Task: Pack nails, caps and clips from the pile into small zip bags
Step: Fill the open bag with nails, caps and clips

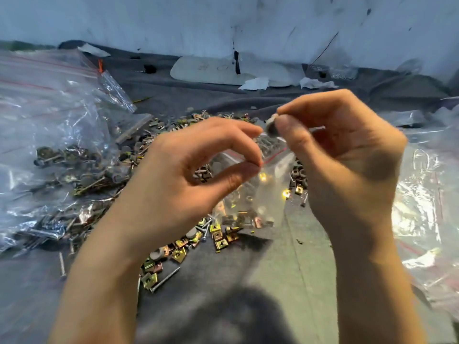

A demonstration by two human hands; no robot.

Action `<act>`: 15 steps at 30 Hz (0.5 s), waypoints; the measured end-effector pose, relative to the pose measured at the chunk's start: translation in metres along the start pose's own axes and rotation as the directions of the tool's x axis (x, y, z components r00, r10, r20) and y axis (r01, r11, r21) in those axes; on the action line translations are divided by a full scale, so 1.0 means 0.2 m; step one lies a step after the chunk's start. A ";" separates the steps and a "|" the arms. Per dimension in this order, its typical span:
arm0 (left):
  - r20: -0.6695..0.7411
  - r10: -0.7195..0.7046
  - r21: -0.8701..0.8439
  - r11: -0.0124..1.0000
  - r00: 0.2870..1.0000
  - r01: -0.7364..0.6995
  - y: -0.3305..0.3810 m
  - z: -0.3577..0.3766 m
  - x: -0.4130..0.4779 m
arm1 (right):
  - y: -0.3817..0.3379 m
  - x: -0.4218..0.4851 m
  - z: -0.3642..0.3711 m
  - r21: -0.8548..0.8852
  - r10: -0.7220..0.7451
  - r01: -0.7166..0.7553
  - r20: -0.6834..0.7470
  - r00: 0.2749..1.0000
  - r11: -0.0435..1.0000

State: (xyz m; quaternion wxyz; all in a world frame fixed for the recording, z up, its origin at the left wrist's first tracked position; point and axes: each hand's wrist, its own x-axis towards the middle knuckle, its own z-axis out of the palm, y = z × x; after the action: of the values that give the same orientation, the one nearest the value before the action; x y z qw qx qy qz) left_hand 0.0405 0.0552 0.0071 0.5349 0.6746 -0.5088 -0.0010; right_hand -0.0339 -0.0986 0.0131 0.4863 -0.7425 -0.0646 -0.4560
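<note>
small zip bag (250,194): hanging upright in the middle of the view, mouth up, so whatever drops in falls straight to the bottom; the red zip strip runs across its top.
contents: a few brass-coloured clips (238,219) already sit in the bag's lower end, so by my read this bag is partly filled.
left hand (188,175): thumb and forefinger pinch the bag's lip right at the zip strip, and the other fingers arch clear (that looks meant to hold the mouth open, not just to hold the bag up).
cap (271,125): small, round and grey, poised just above the bag's mouth.
right hand (347,155): it pinches the cap between thumb tip and forefinger, the rest of the fingers curled in, lined up for a drop.
next move: likely a release into the opening; a narrow mouth means the cap could catch on the lip.
pile (218,240): clips, screws and caps lie spread on the grey cloth (285,269) right below the bag, close for the next pick.
large bag (49,115): to the left, holding dark hardware.
clear plastic (427,194): more of it at the right edge, contents not readable.
</note>
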 end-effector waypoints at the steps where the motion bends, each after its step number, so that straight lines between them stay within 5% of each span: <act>1: 0.008 0.007 -0.002 1.000 1.000 -0.007 0.00 0.00 0.00 | 0.00 0.00 0.00 -0.038 0.012 -0.011 0.029 1.000 0.999; 7: -0.075 -0.019 0.013 1.000 0.997 0.020 -0.01 -0.02 0.00 | 0.02 0.01 -0.01 0.034 0.083 -0.082 -0.018 0.996 0.996; 10: -0.207 -0.015 0.039 0.999 0.978 0.024 -0.01 -0.06 -0.01 | 0.07 0.00 -0.02 -0.064 0.240 -0.243 -0.051 0.969 0.968; 12: -0.304 0.013 0.077 0.997 0.953 0.011 -0.01 -0.08 -0.01 | 0.12 -0.01 0.00 -0.254 0.411 -0.372 0.126 0.903 0.893; 15: -0.394 0.056 0.142 0.990 0.917 0.001 -0.03 -0.12 -0.02 | 0.14 -0.07 0.09 -0.502 0.569 -0.319 0.492 0.659 0.804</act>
State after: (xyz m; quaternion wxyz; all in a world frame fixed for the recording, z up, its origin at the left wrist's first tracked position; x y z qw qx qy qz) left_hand 0.0554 0.0735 0.0112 0.5786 0.6890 -0.3981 0.1788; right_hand -0.0164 -0.0946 -0.0177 0.3847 -0.9199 0.0541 -0.0531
